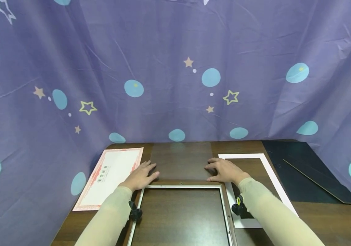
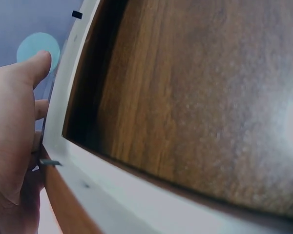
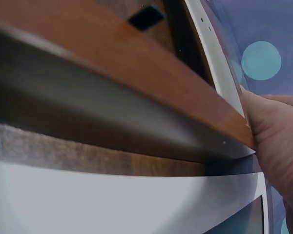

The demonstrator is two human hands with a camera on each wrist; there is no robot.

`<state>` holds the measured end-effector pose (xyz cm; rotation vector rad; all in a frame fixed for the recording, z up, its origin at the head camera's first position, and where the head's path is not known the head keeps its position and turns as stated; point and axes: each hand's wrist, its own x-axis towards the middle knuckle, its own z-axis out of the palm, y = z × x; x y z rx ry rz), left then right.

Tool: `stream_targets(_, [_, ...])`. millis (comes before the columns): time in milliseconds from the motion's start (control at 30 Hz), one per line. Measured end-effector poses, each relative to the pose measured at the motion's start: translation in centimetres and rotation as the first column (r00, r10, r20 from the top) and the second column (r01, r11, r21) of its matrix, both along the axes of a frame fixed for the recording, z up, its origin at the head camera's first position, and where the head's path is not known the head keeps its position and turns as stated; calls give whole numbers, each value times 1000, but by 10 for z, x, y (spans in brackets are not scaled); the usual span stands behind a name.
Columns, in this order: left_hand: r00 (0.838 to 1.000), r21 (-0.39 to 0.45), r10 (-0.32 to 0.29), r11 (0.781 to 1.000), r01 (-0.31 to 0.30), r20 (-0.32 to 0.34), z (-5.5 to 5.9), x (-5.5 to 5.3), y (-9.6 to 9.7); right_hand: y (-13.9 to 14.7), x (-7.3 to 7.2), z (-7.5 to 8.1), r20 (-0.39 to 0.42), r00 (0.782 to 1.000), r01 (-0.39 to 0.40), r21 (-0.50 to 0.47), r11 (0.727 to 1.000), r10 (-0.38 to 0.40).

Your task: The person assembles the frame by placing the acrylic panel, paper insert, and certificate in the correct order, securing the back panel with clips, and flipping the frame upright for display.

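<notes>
A clear flat sheet (image 1: 180, 162) lies on the table behind a picture frame (image 1: 181, 186), which sits face down or on its back with a pale inner rim. My left hand (image 1: 141, 176) is at the sheet's left edge, thumb and fingers spread apart. At the opposite edge is my right hand (image 1: 226, 170), its fingertips and thumb pointing inward over the sheet. Neither hand visibly lifts it. In the left wrist view, the thumb (image 2: 41, 68) stretches out beside the frame's corner. The right wrist view hides most of the fingers behind the frame.
A red-bordered certificate (image 1: 111, 174) lies at left. On the right are a white mat border (image 1: 281, 191), partly under my right forearm, and a black backing board (image 1: 301, 167) with a leg-like flap. A purple patterned curtain (image 1: 175, 68) hangs behind the wooden table (image 1: 332, 218).
</notes>
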<state>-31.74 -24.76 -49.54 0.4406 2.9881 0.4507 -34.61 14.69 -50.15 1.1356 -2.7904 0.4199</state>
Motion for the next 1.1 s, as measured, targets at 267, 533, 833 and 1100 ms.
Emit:
stream_targets(267, [1000,19,15,1000,-15,1,1,2,2,-2,-3,0,-17,999,-49,-7,999,49])
stream_targets(533, [999,200,28,979,-34,32,0,-1,1,3,-2,-9,-15,1000,2,-77,997,-3])
stream_targets(833, [987,502,67,854,-133,148,5,-5,1,7,-3,-16,-21,999,28,-128,991,-31])
stream_targets(1100, [973,660,103,720,-215,205,7,-9,11,7,-4,-19,-26,999,34,-128,991,-37])
